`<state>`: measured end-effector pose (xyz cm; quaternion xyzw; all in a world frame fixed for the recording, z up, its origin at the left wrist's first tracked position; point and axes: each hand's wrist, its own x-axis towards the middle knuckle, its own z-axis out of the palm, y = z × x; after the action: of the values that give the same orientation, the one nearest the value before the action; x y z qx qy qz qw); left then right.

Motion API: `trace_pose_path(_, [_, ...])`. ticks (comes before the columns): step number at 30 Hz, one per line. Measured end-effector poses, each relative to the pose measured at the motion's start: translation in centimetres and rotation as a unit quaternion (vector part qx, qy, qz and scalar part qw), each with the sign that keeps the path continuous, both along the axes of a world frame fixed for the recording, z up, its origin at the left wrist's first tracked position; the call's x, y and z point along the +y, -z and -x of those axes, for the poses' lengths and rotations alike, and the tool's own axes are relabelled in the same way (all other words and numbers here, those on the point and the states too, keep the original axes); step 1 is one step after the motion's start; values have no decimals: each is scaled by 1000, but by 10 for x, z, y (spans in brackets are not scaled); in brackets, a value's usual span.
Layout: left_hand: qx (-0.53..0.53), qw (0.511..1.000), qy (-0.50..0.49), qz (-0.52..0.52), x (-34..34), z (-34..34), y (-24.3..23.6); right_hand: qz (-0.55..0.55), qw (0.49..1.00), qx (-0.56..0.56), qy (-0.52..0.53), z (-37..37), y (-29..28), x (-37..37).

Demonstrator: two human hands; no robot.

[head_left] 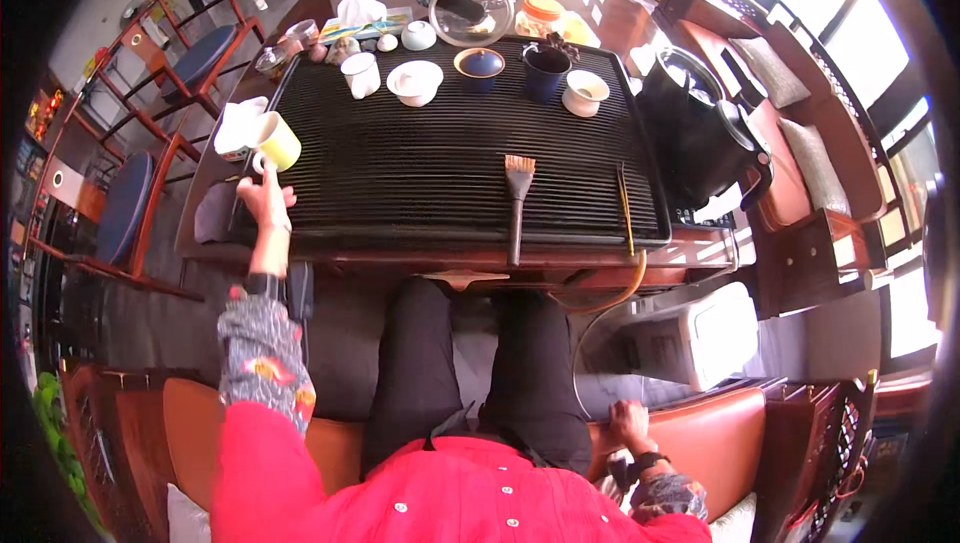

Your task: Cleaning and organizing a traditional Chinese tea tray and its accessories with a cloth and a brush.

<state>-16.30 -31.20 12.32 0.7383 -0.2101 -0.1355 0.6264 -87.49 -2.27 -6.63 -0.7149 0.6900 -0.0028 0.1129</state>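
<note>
While seated on the orange leather bench:
Right hand (630,425): rests flat beside the thigh, fingers loose, holding nothing.
Left hand (266,199): fingers closed on the handle of a yellow ceramic mug (277,141).
Mug's place: raised at the left edge of the dark slatted tea tray (420,183).
Farther: wooden-handled brush (517,201), white lidded cup (415,81).

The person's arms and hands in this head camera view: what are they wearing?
Both hands are bare, the left hand and the right hand. The forearms wear grey patterned sleeves with red and orange motifs, under a bright red garment with small white buttons. Each wrist carries a dark band; the right looks like a watch.
</note>
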Motion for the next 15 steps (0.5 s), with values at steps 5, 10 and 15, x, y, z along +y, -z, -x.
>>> trace_pose_path(5, [-440, 892, 106, 6, 30, 87, 9, 190, 966, -159, -72, -77, -117, -122])
trace_pose_path(10, [-621, 739, 262, -14, 22, 143, 3, 234, 901, -217, -295, -201, -222, -210])
trace_pose_path(15, [-635, 698, 323, -69, 16, 161, 9, 208, 900, -155, -350, -252, -238, -243])
